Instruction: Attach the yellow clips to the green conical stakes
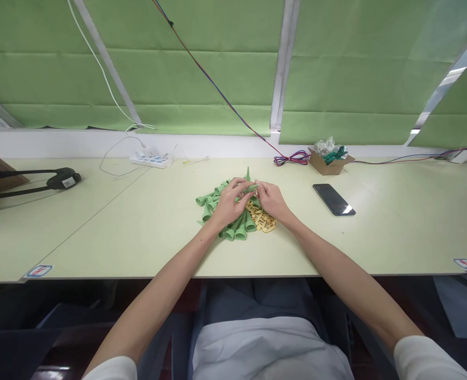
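Shirt [273,348]; crosswise cone [251,188] between hands [230,205] [272,200]

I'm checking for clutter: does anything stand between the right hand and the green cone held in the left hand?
Nothing visible does: the right hand is right beside the green cone, and the yellow pieces lie nearer the body.
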Motion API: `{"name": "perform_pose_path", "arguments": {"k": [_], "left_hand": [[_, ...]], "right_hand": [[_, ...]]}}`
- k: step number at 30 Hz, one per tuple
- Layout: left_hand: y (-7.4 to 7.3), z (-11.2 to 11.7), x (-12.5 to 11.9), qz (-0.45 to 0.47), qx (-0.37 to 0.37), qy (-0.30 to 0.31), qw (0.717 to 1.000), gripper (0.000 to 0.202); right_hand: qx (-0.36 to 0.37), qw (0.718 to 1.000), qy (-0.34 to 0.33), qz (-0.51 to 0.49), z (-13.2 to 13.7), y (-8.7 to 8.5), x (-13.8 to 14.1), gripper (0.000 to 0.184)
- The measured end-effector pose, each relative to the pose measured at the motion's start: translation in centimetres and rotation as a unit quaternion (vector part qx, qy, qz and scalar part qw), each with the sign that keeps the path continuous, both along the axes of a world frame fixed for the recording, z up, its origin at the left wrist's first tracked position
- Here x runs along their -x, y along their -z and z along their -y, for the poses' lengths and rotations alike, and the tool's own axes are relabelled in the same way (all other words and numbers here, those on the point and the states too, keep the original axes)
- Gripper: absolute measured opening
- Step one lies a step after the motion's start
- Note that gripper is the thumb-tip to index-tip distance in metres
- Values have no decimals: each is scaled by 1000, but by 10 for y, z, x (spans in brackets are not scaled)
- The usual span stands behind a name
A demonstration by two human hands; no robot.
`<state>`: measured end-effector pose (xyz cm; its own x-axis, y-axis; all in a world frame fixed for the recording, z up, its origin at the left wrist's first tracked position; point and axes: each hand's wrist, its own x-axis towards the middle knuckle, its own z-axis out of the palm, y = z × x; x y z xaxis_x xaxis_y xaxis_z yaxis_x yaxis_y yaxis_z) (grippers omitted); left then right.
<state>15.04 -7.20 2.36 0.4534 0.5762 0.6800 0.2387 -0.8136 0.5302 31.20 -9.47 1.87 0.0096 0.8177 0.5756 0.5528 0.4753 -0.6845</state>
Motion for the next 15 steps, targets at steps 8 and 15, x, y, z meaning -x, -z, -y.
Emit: {"name": "perform_pose_path", "arguments": {"k": [8, 15], "left_hand": [[-1, -2, -7, 135, 216, 32, 967, 35], [0, -5, -7, 149, 399, 140, 894, 44]], "right_hand": [[-55, 996, 63, 38, -3, 2, -7, 40], [-61, 995, 12, 83, -2, 7, -6, 36]]}}
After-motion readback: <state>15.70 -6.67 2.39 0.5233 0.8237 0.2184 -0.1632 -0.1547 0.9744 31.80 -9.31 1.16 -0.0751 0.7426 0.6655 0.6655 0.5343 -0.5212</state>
